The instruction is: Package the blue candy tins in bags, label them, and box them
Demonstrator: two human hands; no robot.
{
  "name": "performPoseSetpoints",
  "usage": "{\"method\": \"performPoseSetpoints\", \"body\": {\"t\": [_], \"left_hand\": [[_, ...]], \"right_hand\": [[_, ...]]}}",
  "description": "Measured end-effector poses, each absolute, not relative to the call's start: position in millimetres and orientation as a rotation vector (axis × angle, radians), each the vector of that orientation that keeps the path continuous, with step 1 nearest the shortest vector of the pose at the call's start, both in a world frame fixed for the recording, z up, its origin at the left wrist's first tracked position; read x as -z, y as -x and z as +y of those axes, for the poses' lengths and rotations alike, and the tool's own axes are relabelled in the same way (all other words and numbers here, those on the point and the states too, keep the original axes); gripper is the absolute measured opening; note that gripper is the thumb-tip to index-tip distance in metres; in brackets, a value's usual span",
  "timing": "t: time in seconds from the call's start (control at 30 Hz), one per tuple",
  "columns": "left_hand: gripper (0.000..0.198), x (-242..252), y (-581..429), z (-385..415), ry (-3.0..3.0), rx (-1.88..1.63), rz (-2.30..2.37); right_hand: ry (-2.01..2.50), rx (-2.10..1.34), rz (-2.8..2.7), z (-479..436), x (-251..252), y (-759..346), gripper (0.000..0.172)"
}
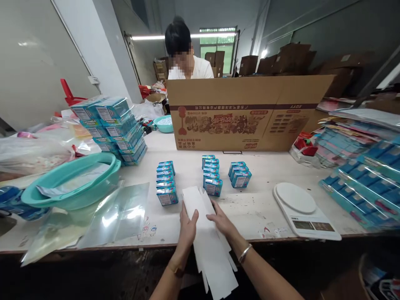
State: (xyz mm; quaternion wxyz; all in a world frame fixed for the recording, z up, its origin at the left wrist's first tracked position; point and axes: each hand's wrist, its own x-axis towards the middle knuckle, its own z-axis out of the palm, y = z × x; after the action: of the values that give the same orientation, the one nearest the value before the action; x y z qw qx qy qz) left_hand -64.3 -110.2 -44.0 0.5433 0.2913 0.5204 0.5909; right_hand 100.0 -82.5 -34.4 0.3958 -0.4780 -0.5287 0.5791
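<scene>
A long white cardboard carton blank [206, 237], with notched flaps at its near end, slants over the table's front edge between my hands. My left hand [188, 227] grips its left side, thumb on top. On the opposite side, my right hand [223, 221] is closed on the right edge, thumb and fingers at the fold. Small blue boxes stand beyond the carton in three rows: a left row [166, 196], a middle row [213, 187] and a shorter right row [241, 179].
A white kitchen scale [308, 212] lies to the right, near blue display packs [365, 196]. Turquoise basins [71, 196], clear plastic sheets [118, 216] and stacked wrapped blue boxes [114, 125] occupy the left. A large brown carton [225, 96] stands across the back; a person [200, 66] is behind it.
</scene>
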Motion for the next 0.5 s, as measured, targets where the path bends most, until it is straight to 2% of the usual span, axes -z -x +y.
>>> {"method": "performPoseSetpoints", "body": {"t": [0.07, 0.13, 0.23, 0.37, 0.5], "left_hand": [[0.069, 43.1, 63.0, -102.4, -0.704, -1.452, 1.381], [0.066, 39.8, 71.0, -95.8, -0.649, -1.428, 1.364], [0.066, 36.6, 91.3, -95.4, -0.476, -1.354, 1.146], [0.068, 44.4, 103.2, -113.8, -0.256, -1.209, 0.825], [0.059, 63.0, 104.9, -135.9, -0.231, -1.200, 0.607]], "right_hand": [[1.238, -1.405, -1.356, -80.2, 37.8, -98.9, 0.067], [1.227, -1.517, -1.359, -77.3, 37.6, -108.7, 0.063], [1.117, -1.785, -1.215, -70.9, 31.4, -132.6, 0.059], [0.944, -1.896, -0.969, -69.6, 24.1, -143.1, 0.077], [0.833, -1.975, -0.741, -81.7, 30.9, -130.4, 0.078]]}}
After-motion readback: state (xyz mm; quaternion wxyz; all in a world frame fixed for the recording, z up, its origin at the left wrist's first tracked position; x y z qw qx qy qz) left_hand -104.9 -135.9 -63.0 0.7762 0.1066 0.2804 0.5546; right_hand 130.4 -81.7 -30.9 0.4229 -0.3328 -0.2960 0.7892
